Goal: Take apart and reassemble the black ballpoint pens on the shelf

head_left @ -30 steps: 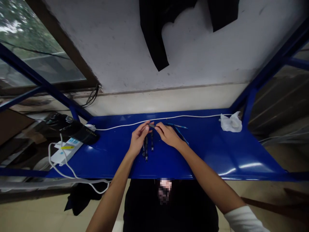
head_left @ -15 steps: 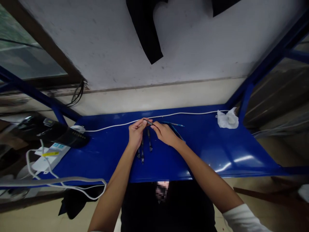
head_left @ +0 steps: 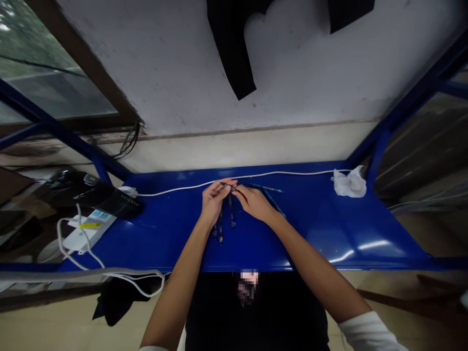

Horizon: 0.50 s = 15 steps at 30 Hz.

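Observation:
Over the middle of the blue table (head_left: 314, 219), my left hand (head_left: 212, 204) and my right hand (head_left: 255, 202) meet at a slim black pen (head_left: 227, 185). The fingers of my left hand pinch one end, and my right thumb and fingertips grip the other. Below my left hand lie a few dark pens (head_left: 231, 214), partly covered by that hand. Just beyond my right hand rests a blue pen (head_left: 268, 188). A second blue pen (head_left: 277, 204) lies beside my right wrist, partly hidden by it.
A white cable (head_left: 292, 172) runs along the table's back. Crumpled white plastic (head_left: 349, 183) sits at the back right. On the left are a white power strip (head_left: 89, 231), looped cords and a black bottle-like object (head_left: 109, 197). Blue frame posts (head_left: 378, 151) stand at both sides.
The camera view has shifted slightly, so everything appears a little further right. Both hands still hold the black pen between them, with the grip slightly changed.

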Each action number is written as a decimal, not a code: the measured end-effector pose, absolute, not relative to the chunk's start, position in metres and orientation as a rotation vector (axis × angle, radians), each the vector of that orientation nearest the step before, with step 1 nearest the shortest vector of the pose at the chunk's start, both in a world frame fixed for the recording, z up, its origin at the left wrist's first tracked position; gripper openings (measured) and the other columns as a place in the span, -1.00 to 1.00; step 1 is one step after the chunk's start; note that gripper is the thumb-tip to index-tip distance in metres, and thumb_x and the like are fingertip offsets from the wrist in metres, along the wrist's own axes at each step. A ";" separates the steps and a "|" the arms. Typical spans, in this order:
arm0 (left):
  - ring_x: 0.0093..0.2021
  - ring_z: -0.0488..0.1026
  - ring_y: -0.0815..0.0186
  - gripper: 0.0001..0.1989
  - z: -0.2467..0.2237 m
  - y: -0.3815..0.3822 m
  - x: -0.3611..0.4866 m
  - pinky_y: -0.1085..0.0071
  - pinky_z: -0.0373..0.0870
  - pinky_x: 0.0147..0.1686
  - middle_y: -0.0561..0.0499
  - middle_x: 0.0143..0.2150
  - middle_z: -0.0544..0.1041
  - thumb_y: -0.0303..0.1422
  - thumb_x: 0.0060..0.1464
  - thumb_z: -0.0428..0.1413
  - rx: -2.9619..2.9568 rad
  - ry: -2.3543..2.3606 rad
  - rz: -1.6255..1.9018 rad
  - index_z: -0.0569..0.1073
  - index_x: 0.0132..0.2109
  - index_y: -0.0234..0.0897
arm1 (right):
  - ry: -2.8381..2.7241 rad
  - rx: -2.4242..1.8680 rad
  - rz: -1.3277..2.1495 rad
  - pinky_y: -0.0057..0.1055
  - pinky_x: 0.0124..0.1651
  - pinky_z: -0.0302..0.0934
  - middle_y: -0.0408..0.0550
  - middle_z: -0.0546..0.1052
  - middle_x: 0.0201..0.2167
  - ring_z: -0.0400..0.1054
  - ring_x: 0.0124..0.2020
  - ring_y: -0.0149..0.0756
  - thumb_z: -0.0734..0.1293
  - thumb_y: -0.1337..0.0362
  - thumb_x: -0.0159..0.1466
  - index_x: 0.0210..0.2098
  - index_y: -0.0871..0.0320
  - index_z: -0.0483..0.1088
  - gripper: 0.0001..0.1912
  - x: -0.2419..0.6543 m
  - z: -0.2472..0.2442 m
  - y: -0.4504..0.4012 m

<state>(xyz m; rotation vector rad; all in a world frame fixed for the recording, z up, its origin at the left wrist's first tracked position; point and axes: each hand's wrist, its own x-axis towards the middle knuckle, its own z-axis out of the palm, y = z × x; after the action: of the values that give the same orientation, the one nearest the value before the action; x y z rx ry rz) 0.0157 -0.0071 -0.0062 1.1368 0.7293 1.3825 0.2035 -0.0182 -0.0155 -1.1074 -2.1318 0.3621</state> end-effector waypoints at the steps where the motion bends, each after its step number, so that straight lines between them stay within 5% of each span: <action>1: 0.00 0.69 0.15 -0.66 -0.008 -0.007 0.016 0.25 0.54 0.10 -0.15 -0.02 0.76 -0.22 0.14 0.51 1.132 0.765 1.391 0.73 0.02 -0.21 | -2.128 -1.104 0.362 -0.30 -0.18 0.25 0.03 0.70 -0.16 0.58 -0.23 -0.19 0.11 0.11 0.68 0.01 0.09 0.44 -0.67 0.203 -0.016 -0.018; 5: -0.29 0.60 0.33 -0.71 -0.014 -0.002 0.016 0.41 0.50 -0.16 0.00 -0.30 0.69 -0.21 0.02 0.57 1.096 0.878 1.491 0.70 -0.22 -0.23 | -2.147 -1.109 0.367 -0.29 -0.21 0.24 0.02 0.69 -0.19 0.57 -0.25 -0.18 0.13 0.09 0.68 -0.02 0.08 0.45 -0.67 0.202 -0.019 -0.018; 11: 0.07 0.67 0.16 -0.56 -0.009 -0.004 0.015 0.28 0.54 0.14 -0.17 0.12 0.72 -0.24 0.08 0.54 1.091 0.704 1.360 0.71 0.09 -0.20 | -2.128 -1.111 0.351 -0.31 -0.21 0.21 0.01 0.69 -0.19 0.56 -0.26 -0.20 0.12 0.11 0.68 -0.01 0.09 0.44 -0.68 0.204 -0.018 -0.016; 15: -0.18 0.66 0.27 -0.70 -0.013 -0.002 0.015 0.36 0.54 -0.02 -0.06 -0.22 0.72 -0.23 0.04 0.56 1.077 0.799 1.428 0.72 -0.14 -0.25 | -2.122 -1.111 0.342 -0.31 -0.21 0.21 0.01 0.68 -0.20 0.55 -0.27 -0.22 0.14 0.09 0.68 -0.03 0.10 0.45 -0.68 0.205 -0.017 -0.016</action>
<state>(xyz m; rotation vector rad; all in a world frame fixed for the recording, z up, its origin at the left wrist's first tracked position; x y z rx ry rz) 0.0152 -0.0016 -0.0128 1.0774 0.7992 1.4283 0.2051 -0.0163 -0.0174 -1.1108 -2.1215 0.3424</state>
